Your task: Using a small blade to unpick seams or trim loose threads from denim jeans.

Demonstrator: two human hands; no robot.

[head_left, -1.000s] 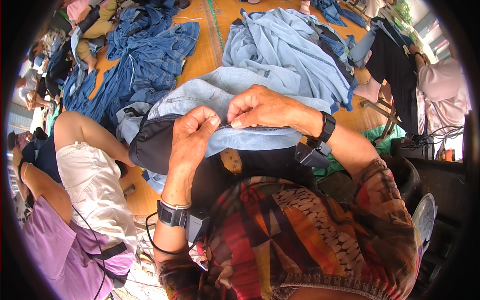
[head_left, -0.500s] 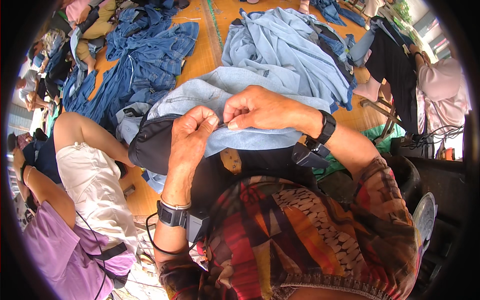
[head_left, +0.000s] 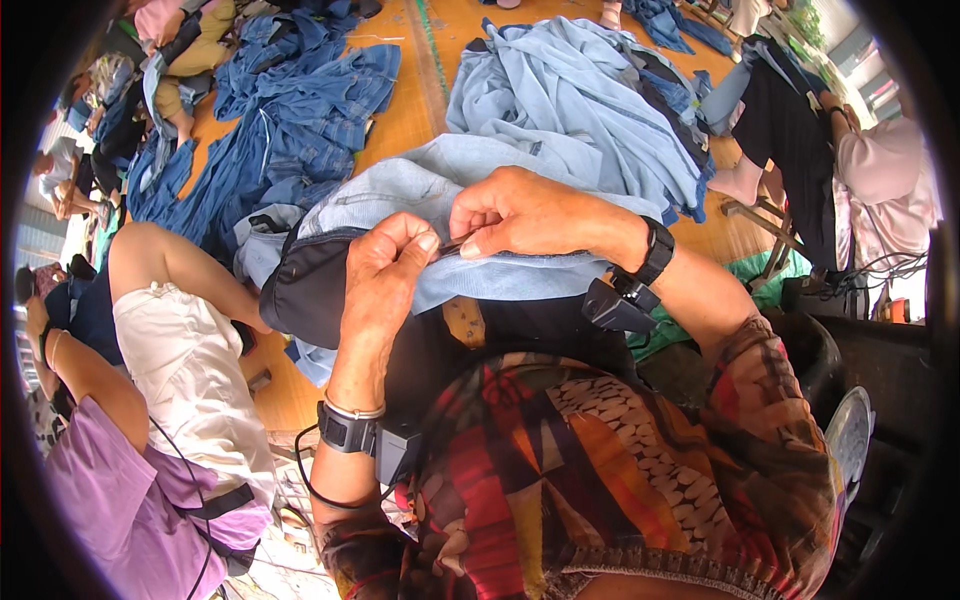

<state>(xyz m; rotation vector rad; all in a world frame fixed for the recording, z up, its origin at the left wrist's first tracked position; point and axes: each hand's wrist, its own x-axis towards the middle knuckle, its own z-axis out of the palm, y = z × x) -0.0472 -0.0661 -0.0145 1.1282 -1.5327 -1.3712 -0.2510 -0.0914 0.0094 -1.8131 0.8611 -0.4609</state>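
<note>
A light blue denim garment [head_left: 540,283] lies bunched in front of me, with a dark seam and a black cloth part [head_left: 308,280] at its left end. My left hand [head_left: 385,265] pinches the garment's seam between thumb and fingers. Just to its right, my right hand [head_left: 525,215] pinches the same seam, knuckles up and fingers curled. A narrow dark bit of the seam shows between the two thumbs. Whether anything small is held there too, I cannot make out.
Light blue denim is heaped [head_left: 560,90] beyond my hands on the wooden table [head_left: 395,90]. Darker blue jeans [head_left: 290,120] lie at the far left. A person in white shorts [head_left: 190,370] sits close on my left; another in pink [head_left: 885,160] works with black cloth at right.
Both hands keep their pinch on the seam, almost in place. The dark strip between the thumbs shows a little more clearly now.
</note>
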